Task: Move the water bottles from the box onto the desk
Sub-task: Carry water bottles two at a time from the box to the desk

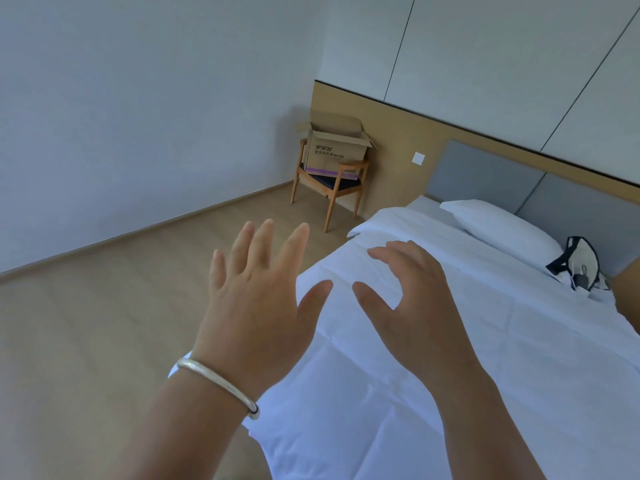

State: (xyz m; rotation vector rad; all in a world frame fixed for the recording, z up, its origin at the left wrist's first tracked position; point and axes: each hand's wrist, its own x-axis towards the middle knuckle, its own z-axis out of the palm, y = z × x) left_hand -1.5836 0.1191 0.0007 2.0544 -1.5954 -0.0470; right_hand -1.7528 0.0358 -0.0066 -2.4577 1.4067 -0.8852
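A bed (485,341) with white sheets is filling the right side, its left edge running along a wide stretch of bare wooden floor (104,323) that is reaching back to the far wall. A wooden chair (329,185) is standing in the far corner beside the headboard, just beyond the bed's head corner. The cardboard box (334,147) is sitting on the chair seat with its flaps open; its contents are not showing. A pillow (498,226) and a black-and-white bag (578,265) are lying near the head edge. The left hand (256,299), wearing a silver bangle (218,386), is hovering with fingers spread, holding nothing. The right hand (415,299) is hovering over the bed's left edge, fingers loosely bent, holding nothing.
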